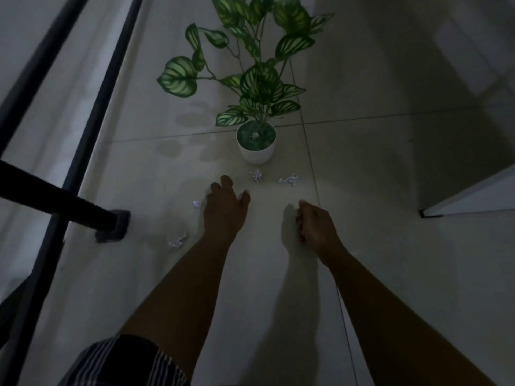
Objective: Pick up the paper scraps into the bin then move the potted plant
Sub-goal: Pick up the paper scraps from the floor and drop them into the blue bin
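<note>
A potted plant (256,146) with striped green leaves stands in a white pot on the tiled floor, at centre. Several crumpled white paper scraps lie in front of it: one (257,175) just below the pot, one (289,179) to its right, one (196,204) at the left and one (178,242) nearer me. My left hand (225,207) hovers low with fingers apart, right beside the left scrap. My right hand (315,221) is curled into a loose fist over bare floor; what is inside it is hidden. No bin is in view.
A black metal frame runs along the left, with its foot (113,227) resting on the floor near the closest scrap. A white panel corner (468,199) juts in at the right. My striped shorts (125,363) show at the bottom. The light is dim.
</note>
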